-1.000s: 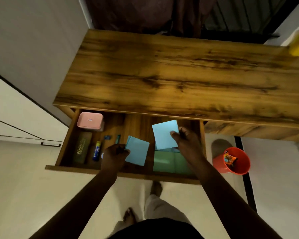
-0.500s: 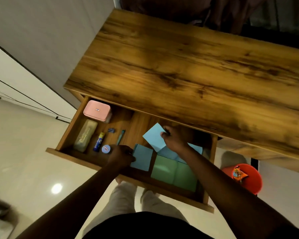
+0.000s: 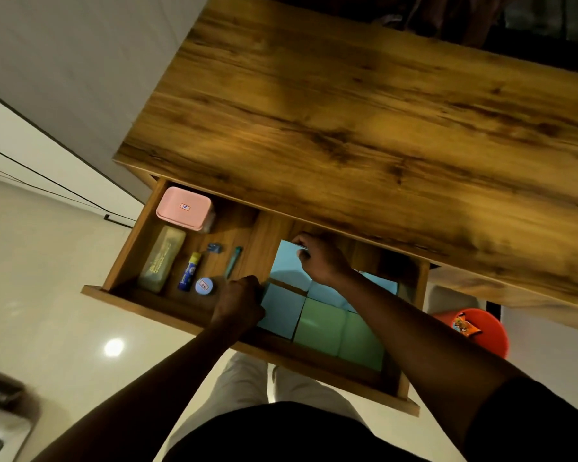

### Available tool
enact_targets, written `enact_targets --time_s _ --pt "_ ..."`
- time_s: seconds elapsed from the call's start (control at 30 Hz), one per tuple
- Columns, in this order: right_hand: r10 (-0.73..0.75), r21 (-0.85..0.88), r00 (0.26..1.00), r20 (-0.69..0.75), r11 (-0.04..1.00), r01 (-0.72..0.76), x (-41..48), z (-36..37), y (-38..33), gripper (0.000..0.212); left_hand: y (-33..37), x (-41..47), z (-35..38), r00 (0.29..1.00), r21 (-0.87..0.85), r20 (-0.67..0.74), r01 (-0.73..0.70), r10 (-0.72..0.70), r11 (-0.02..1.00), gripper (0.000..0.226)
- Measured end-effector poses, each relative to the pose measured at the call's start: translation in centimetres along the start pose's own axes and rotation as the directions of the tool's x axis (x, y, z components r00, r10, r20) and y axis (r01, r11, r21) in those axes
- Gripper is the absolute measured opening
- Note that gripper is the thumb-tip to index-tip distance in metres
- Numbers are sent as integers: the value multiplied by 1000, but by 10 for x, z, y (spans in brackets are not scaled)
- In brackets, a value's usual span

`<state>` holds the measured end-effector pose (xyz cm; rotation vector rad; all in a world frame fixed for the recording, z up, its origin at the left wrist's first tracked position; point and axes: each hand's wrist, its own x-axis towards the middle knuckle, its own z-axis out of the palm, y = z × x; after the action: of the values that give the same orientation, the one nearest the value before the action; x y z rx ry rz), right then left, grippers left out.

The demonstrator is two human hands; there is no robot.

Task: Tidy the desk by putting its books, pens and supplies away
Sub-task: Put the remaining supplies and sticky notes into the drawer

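A: Drawer [image 3: 147,308] stands open under the wooden surface [image 3: 347,111]. Hands?
B: Left hand [image 3: 239,303] is curled on the left edge of a blue pad [image 3: 281,311] in the drawer's right part, fingertips hidden behind the knuckles. Right hand [image 3: 321,258] pinches the far corner of a blue sheet [image 3: 287,261], further back.
A: Under the right forearm?
B: Green pads [image 3: 321,323], partly covered. More blue there, count unclear. The drawer's back is hidden under the surface.
A: Left part?
B: Pink box [image 3: 184,208], glue stick [image 3: 189,271]. Labels unreadable.
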<state>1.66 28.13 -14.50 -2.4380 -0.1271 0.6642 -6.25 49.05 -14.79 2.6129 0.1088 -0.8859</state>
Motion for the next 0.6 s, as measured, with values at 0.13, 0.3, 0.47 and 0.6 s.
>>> enact_targets --time_s 0.13,0.3,0.47,0.6 --pt "-29 -86 1000 4 996 30 -1 5 3 37 -1 -1 2 1000 58 -9 -11 12 998 32" --pt "-64 -216 998 -27 975 57 -4 11 2 50 -8 8 4 1000 72 3 -27 27 997 36" --pt "-113 -314 987 -116 947 72 -10 15 -1 55 -8 11 2 1000 59 24 -15 13 998 41" --pt "-121 -348 982 -142 935 65 -16 18 -3 60 -11 11 -2 999 54 24 -32 30 998 40"
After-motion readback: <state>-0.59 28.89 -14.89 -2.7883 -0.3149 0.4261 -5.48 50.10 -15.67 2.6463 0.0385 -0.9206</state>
